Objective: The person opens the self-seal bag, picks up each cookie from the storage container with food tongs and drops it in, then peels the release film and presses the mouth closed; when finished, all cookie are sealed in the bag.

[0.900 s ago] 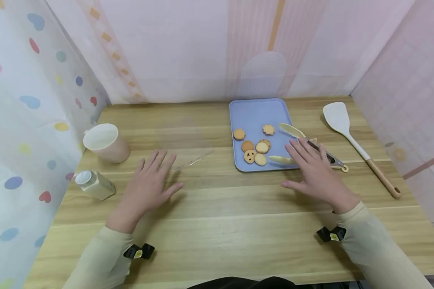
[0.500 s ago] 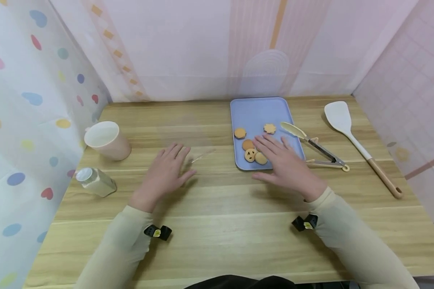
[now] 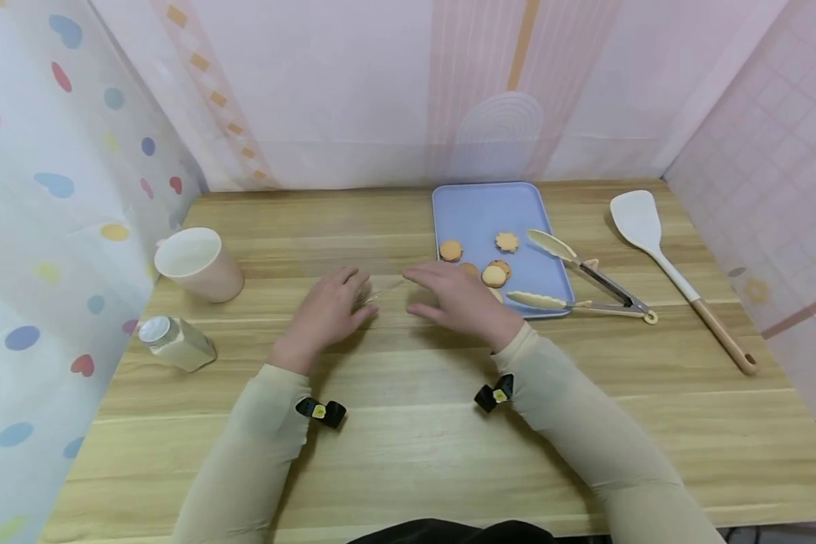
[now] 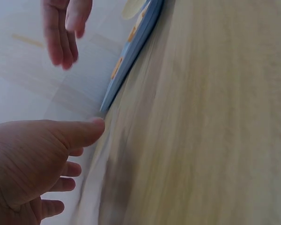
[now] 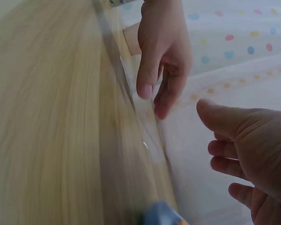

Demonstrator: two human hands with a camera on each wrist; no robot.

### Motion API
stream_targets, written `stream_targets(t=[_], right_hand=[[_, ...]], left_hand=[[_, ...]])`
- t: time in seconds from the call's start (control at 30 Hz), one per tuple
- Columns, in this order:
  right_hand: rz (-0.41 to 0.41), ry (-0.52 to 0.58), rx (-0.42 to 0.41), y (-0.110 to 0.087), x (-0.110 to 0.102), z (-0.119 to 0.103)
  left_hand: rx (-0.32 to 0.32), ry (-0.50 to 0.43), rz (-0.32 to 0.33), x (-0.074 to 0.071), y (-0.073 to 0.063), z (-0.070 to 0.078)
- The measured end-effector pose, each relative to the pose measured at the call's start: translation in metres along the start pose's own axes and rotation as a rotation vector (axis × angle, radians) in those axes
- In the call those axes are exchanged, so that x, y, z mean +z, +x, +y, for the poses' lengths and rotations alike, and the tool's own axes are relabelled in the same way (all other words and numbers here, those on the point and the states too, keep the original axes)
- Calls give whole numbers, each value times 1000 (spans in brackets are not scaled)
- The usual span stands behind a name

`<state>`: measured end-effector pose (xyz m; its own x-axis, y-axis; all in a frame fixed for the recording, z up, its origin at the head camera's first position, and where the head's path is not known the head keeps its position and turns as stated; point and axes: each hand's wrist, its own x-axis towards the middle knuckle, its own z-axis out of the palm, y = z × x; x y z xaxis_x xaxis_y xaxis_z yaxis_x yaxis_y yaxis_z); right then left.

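Note:
A clear plastic bag or sheet (image 3: 383, 290) lies flat on the table, hard to make out; its shiny edge runs between my hands. My left hand (image 3: 326, 313) is just left of that edge, fingers slightly bent and holding nothing. To the right, my right hand (image 3: 459, 301) hovers palm inward beside the blue tray (image 3: 489, 200), with nothing gripped. Several cookies (image 3: 494, 275) sit on the tray, some partly covered by my right hand. In the right wrist view the clear plastic (image 5: 150, 136) shows below both hands, which appear apart from it.
Tongs (image 3: 605, 287) lie with their tips over the tray's right side. Farther right is a white spatula (image 3: 653, 242) with a wooden handle. At the left stand a pink mug (image 3: 207, 268) and a capped jar (image 3: 180, 345). Curtains hang behind and at both sides.
Both hands have moved toward each other. My right hand has swept left from the tongs across the tray, and my left hand has shifted right to the clear plastic.

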<state>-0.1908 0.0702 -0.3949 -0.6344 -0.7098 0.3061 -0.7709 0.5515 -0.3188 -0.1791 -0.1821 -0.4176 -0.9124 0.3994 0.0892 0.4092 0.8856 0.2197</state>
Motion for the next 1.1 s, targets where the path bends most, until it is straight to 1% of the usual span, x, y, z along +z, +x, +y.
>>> stream_targets(t=[0.1,0.2,0.33,0.4,0.47,0.6,0.8,1.0,1.1], right_hand=[[-11,42,44,11,10,1],[-44,46,114,20,19,3],[-98,56,214,25,28,4],[-109,59,240,26,31,4],[-113,52,249,26,34,4],[-119,31,227,27,39,3],[-140,36,226,28,43,3],[-131,34,227,31,43,6],[-128,32,228,32,43,7]], left_hand=[[-34,-26,-21,2,5,-2],[-55,-53,-35,4,9,-4],[-70,-76,-51,8,11,-2],[-69,-81,-52,11,11,-1],[-63,-85,-39,13,12,0],[-43,-82,-5,17,12,2],[-16,-70,33,20,13,5],[14,-72,105,22,16,4],[34,-67,129,23,17,3]])
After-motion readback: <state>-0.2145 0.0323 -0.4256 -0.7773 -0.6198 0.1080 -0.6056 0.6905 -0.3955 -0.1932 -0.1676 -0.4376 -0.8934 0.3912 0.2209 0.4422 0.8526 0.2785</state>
